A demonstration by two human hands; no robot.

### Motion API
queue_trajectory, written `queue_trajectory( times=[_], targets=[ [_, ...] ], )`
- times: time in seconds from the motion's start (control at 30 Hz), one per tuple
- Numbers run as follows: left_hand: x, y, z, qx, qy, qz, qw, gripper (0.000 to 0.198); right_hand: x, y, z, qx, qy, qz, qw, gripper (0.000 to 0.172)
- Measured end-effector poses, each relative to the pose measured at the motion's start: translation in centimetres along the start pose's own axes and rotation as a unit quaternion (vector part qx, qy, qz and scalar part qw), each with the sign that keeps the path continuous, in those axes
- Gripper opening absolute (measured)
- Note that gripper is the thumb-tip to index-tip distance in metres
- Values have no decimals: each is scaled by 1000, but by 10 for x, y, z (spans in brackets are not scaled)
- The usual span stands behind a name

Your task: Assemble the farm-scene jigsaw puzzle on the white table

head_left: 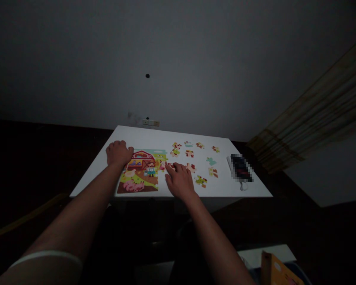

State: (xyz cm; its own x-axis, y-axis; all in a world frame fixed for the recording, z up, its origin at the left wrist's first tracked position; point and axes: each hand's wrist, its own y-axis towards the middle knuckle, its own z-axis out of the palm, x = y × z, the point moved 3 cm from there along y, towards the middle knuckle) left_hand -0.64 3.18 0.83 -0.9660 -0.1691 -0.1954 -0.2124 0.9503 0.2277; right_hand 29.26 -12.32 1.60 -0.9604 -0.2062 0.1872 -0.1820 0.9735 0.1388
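Observation:
A partly assembled jigsaw puzzle (141, 168) lies at the left of the white table, with a red barn, a farmer and pigs in its picture. My left hand (118, 152) rests palm down at its upper left corner, fingers loosely spread and thumb reaching to the puzzle's edge. At the puzzle's uneven right side, my right hand (180, 180) has its fingers on a red puzzle piece (169, 164), which they partly cover. Beyond and right of that hand lie several loose pieces, among them a light blue one (211, 161) and a green one (201, 181).
The white table (97, 174) stands near a grey wall with a socket strip (151, 122). A blurred-out dark device (241, 168) with a white strap lies near its right edge. A curtain (314, 107) hangs at the right. Below right is an orange box (279, 271).

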Motion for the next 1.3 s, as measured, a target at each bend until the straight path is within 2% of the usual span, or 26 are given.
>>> queue_trajectory(
  times=[0.47,0.83,1.03,1.17,1.3],
  targets=[
    [1,2,-2,15,11,3,1000,59,-2,2,-1,-2,21,1,1000,53],
    [1,1,-3,15,16,2,1000,57,-2,2,0,28,29,-26,999,58],
    [-1,-1,-6,17,18,5,1000,60,-1,1,1,8,40,-30,999,58],
    [-1,0,-5,13,13,5,1000,61,-2,1,3,13,43,-24,999,64],
    [-1,-1,-5,10,11,6,1000,60,-3,1,4,17,48,-25,998,61]
  ],
)
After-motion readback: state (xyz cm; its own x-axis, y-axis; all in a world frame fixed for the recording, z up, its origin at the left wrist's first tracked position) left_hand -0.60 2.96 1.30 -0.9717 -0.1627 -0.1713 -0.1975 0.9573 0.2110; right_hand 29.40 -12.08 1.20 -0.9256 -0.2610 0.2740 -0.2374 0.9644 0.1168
